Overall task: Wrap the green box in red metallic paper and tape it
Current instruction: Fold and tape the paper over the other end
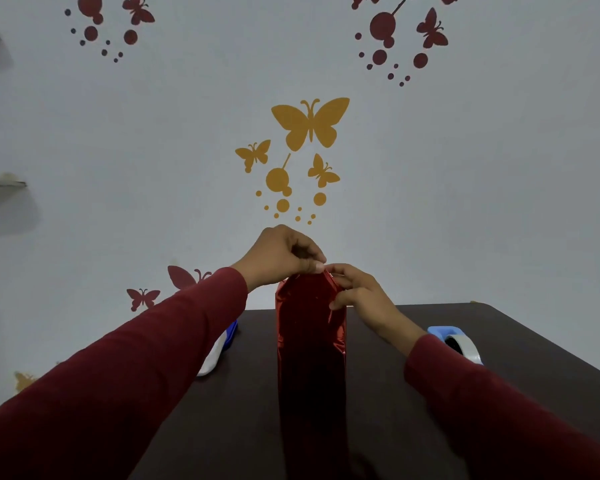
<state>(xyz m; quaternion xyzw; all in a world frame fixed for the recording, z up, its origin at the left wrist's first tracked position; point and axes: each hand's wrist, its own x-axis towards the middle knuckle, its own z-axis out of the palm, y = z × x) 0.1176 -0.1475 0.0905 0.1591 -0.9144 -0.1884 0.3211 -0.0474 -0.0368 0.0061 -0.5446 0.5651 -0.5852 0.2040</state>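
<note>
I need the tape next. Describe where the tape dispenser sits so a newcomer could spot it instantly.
Start at the dark table and find the tall box wrapped in red metallic paper standing upright at its middle. Look right of it, just past the right hand and sleeve, near the table's right edge: the tape dispenser sits there. Its light blue body and roll of clear tape set it apart.

Two hands (284, 254) (364, 299), one wrapped box (310, 358), one tape dispenser (456, 342).

Red metallic paper (310, 341) fully covers upright box, top end folded.
</note>
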